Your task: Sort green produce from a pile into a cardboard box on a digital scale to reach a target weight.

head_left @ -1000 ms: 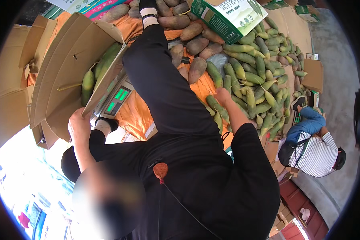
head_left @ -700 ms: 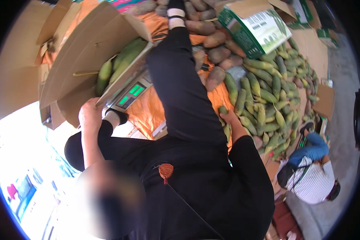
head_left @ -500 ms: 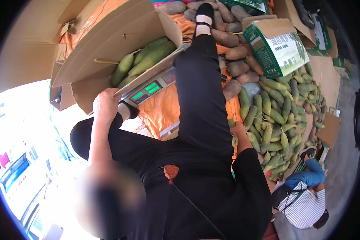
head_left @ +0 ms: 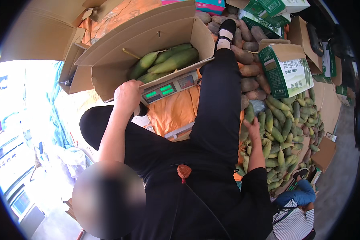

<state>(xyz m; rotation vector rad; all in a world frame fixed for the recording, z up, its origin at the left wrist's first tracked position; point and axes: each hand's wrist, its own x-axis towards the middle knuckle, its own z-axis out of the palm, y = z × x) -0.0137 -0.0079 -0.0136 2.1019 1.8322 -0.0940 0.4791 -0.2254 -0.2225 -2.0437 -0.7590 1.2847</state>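
My left hand (head_left: 128, 96) is closed on the near left edge of an open cardboard box (head_left: 108, 72). Several long green radishes (head_left: 176, 61) lie inside it. The box rests on a digital scale (head_left: 182, 83) whose display glows green. To the right of my leg, my right hand (head_left: 253, 131) is at the edge of a big heap of green radishes (head_left: 282, 130). Its thumb and fingers look spread at the lower end of one green radish (head_left: 249, 113). I cannot make out a firm grip there.
Brownish-red radishes (head_left: 250, 71) lie beyond my outstretched leg, beside a green and white carton (head_left: 280, 76). Orange sheeting (head_left: 170, 114) covers the floor under the scale. A person in a striped shirt (head_left: 294, 220) is at the lower right. More cartons (head_left: 264, 22) stand at the back.
My right hand has come away from beside my thigh, moving right and up against the radish heap. My left hand keeps its hold on the box edge. The whole view has shifted.
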